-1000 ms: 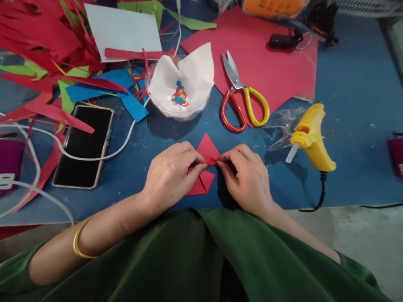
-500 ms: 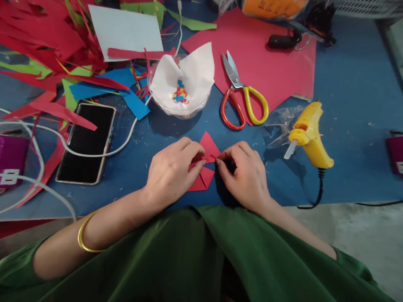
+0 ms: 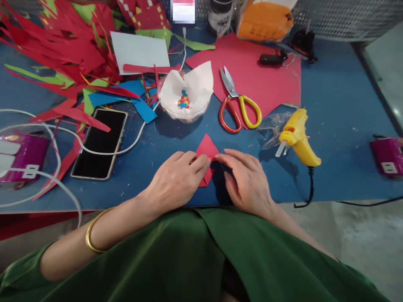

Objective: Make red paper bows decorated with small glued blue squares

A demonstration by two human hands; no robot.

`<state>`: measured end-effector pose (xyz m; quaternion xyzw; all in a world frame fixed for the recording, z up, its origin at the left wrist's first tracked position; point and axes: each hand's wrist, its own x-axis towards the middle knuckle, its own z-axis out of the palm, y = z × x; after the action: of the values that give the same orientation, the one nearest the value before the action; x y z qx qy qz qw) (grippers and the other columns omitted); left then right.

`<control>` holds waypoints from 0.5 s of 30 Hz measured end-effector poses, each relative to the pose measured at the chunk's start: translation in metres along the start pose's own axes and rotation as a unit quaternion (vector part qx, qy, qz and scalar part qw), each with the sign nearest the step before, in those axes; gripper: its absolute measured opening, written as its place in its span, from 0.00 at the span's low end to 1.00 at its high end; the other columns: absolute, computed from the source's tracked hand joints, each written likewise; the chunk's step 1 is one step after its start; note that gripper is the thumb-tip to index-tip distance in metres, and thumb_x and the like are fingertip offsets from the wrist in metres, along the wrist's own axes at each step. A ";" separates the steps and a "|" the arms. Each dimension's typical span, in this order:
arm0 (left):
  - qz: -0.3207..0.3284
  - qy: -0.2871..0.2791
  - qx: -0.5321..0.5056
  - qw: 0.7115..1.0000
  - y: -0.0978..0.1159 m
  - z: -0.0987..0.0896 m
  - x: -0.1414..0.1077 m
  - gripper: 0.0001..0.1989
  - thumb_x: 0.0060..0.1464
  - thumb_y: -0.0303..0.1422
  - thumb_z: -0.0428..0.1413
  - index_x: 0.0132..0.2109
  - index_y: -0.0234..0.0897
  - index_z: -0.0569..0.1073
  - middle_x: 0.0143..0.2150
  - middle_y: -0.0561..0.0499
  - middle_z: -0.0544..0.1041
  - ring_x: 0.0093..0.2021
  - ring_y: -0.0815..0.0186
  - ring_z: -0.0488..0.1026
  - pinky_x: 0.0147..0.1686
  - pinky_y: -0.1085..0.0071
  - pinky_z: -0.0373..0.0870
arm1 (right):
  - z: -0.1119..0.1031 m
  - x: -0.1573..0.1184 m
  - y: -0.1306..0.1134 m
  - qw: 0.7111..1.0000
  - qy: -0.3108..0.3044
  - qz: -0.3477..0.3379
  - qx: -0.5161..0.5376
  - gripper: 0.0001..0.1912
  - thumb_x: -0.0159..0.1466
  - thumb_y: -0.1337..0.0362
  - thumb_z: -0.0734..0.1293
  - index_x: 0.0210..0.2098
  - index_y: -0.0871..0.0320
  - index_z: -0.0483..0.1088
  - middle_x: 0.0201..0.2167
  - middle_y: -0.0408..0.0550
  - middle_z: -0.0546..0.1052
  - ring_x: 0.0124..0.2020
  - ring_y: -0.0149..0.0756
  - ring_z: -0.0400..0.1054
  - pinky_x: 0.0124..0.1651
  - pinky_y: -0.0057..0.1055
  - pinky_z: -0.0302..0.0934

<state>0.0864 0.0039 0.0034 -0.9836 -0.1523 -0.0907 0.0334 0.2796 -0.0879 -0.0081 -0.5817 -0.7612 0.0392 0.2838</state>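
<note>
A small folded piece of red paper (image 3: 207, 144) lies on the blue table in front of me, its upper point and lower creased part showing. My left hand (image 3: 176, 178) covers its left side, with thumb and curled fingers pinching the fold. My right hand (image 3: 247, 178) is at the right edge; its forefinger tip touches the paper, while the thumb is lowered and apart from the fingers. The part under my left fingers is hidden.
Scissors (image 3: 231, 90) lie on a large red sheet (image 3: 270, 86). A paper-lined bowl (image 3: 168, 107) holds small coloured bits. Right of my hands is a yellow glue gun (image 3: 297, 138); at left are a phone (image 3: 99, 163), white cables and paper scraps (image 3: 85, 42).
My right thumb has come away from the paper and its fingers have straightened. My left hand has shifted right over the fold. The view has tilted up slightly.
</note>
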 end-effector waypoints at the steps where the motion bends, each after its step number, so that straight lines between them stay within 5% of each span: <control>1: 0.001 0.001 0.001 1.000 0.001 0.000 -0.001 0.15 0.63 0.24 0.49 0.53 0.27 0.74 0.47 0.43 0.79 0.41 0.57 0.73 0.35 0.60 0.70 | 0.001 0.000 -0.001 0.999 -0.021 -0.030 -0.016 0.21 0.66 0.72 0.60 0.58 0.65 0.64 0.53 0.60 0.77 0.60 0.48 0.68 0.58 0.47 0.64; 5: -0.004 0.013 -0.007 1.000 0.005 0.002 -0.004 0.16 0.62 0.25 0.49 0.54 0.24 0.74 0.49 0.42 0.79 0.43 0.56 0.73 0.37 0.59 0.71 | 0.006 -0.001 -0.004 0.992 -0.062 -0.082 -0.078 0.23 0.67 0.70 0.59 0.59 0.77 0.63 0.58 0.67 0.73 0.63 0.51 0.65 0.63 0.48 0.60; 15: -0.052 0.048 -0.033 0.997 0.012 0.001 -0.010 0.17 0.59 0.28 0.51 0.52 0.26 0.76 0.51 0.44 0.80 0.46 0.54 0.73 0.40 0.59 0.71 | 0.004 -0.012 -0.006 0.976 -0.070 -0.115 -0.172 0.26 0.68 0.66 0.59 0.59 0.82 0.63 0.57 0.67 0.75 0.60 0.57 0.66 0.64 0.53 0.56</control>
<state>0.0807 -0.0109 -0.0002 -0.9695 -0.1982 -0.1443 0.0031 0.2748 -0.0991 -0.0136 -0.5259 -0.8366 -0.0846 0.1282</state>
